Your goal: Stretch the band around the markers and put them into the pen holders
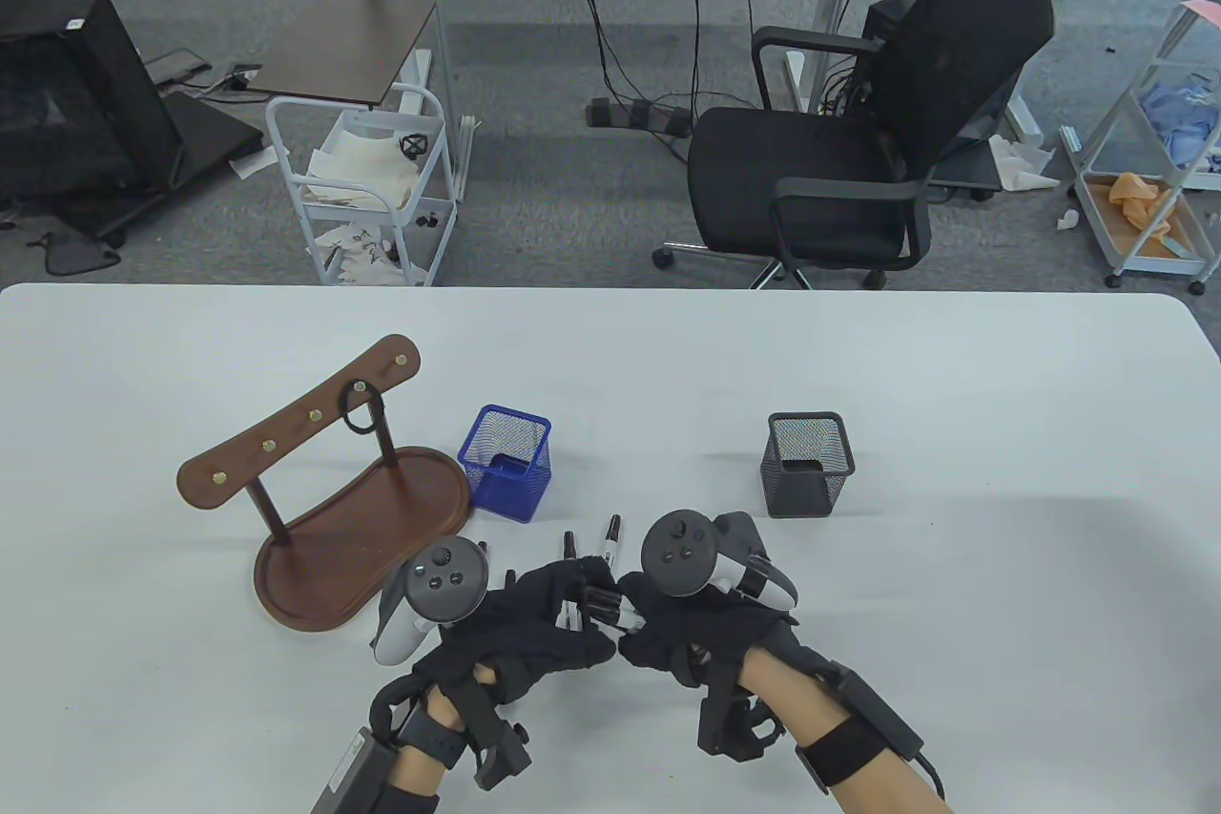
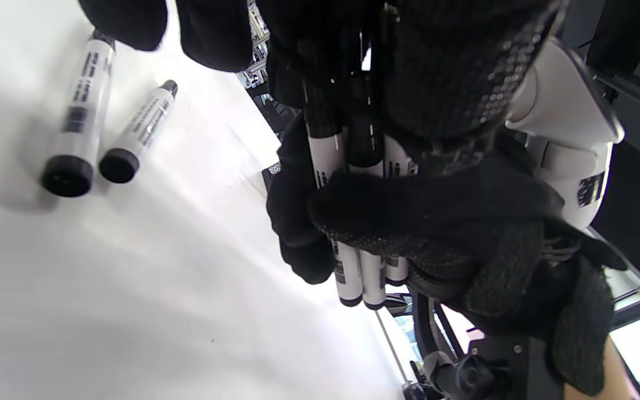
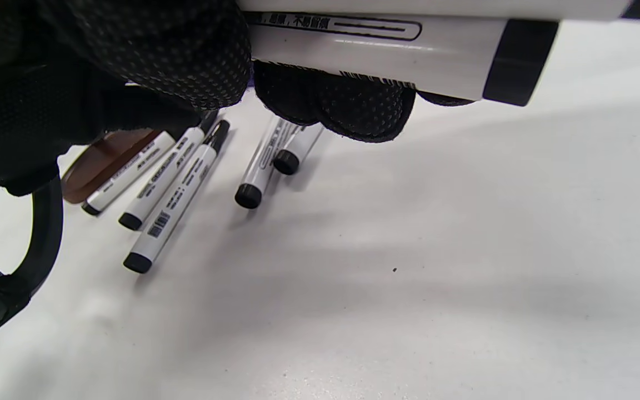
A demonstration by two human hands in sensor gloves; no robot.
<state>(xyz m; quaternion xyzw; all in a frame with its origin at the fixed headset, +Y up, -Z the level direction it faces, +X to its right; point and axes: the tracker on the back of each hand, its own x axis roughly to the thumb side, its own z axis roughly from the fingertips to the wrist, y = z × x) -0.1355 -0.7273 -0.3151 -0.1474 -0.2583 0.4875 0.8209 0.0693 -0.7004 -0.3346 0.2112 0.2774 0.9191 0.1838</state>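
Observation:
A bundle of three white markers with black caps (image 1: 607, 606) is held low over the table between both hands. My left hand (image 1: 570, 606) curls its fingers (image 2: 320, 61) round the cap end. My right hand (image 1: 651, 625) wraps the barrels (image 2: 361, 272); one held marker (image 3: 375, 53) fills the top of the right wrist view. Whether a band is on the bundle cannot be made out. Several loose markers (image 3: 173, 200) lie on the table, two near the bundle (image 2: 78, 133). A blue mesh pen holder (image 1: 506, 461) and a black one (image 1: 809, 463) stand behind.
A brown wooden hook rack on an oval tray (image 1: 315, 556) stands to the left, with a black band (image 1: 361, 411) hanging from one hook. Beyond the table's far edge stand an office chair (image 1: 858, 136) and a white cart (image 1: 367, 194).

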